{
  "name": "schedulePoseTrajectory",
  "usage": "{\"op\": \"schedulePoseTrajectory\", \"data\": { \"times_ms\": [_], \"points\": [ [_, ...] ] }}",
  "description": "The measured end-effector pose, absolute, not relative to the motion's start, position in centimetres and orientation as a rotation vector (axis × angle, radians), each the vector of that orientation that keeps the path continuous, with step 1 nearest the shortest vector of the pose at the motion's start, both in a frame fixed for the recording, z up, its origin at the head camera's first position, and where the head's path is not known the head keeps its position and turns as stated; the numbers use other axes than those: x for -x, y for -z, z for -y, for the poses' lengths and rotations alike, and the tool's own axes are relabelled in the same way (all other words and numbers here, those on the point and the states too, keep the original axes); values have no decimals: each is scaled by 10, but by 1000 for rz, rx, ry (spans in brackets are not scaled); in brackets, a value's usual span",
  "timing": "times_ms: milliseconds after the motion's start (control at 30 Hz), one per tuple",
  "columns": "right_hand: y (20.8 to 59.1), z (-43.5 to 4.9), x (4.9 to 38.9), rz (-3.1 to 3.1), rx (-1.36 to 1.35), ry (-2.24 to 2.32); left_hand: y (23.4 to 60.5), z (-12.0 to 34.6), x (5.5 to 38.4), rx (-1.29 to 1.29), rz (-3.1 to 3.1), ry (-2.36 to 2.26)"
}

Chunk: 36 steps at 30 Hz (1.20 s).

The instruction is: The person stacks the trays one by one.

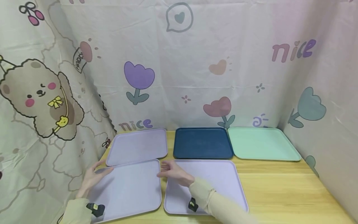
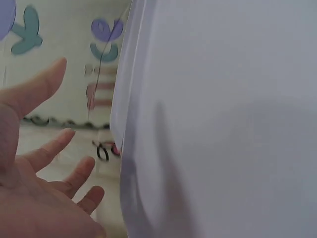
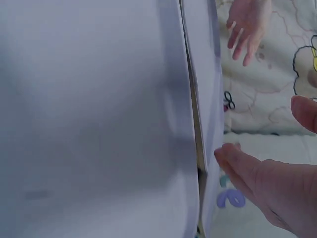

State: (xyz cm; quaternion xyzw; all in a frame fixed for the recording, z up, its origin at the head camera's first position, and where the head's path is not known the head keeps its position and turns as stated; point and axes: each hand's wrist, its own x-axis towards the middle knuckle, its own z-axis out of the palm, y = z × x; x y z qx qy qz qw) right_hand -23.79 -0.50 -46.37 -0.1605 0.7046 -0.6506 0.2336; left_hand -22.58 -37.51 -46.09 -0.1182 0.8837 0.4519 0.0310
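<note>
My left hand [image 1: 92, 179] hovers at the back left of the near-left lilac tray [image 1: 131, 189], fingers spread and nothing held. In the left wrist view that hand [image 2: 44, 163] shows thumb and fingers apart beside the tray's edge [image 2: 131, 148]. My right hand [image 1: 177, 173] is above the back left part of the second near lilac tray [image 1: 207, 193], its fingers pointing left over the gap between the two. The right wrist view shows the thumb [image 3: 304, 114] apart from the loosely bent fingers [image 3: 242, 163]. No object is visible between them.
Along the back of the wooden table [image 1: 282, 193] lie another lilac tray [image 1: 138, 146], a dark blue tray [image 1: 202, 143] and a mint green tray [image 1: 263, 143]. A printed curtain [image 1: 179, 62] hangs behind the table and at both sides.
</note>
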Motion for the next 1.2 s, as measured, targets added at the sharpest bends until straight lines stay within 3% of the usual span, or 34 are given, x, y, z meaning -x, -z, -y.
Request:
{"op": "schedulePoseTrajectory", "data": {
  "times_ms": [433,967,1200],
  "points": [
    [468,33,238,-1977,339,1760,468,393,221,431,-2646,-1368],
    [471,22,241,-1708,229,1864,464,401,215,466,-2554,-1497],
    [464,14,238,-1755,299,1864,458,395,215,474,-2544,-1536]
  ]
}}
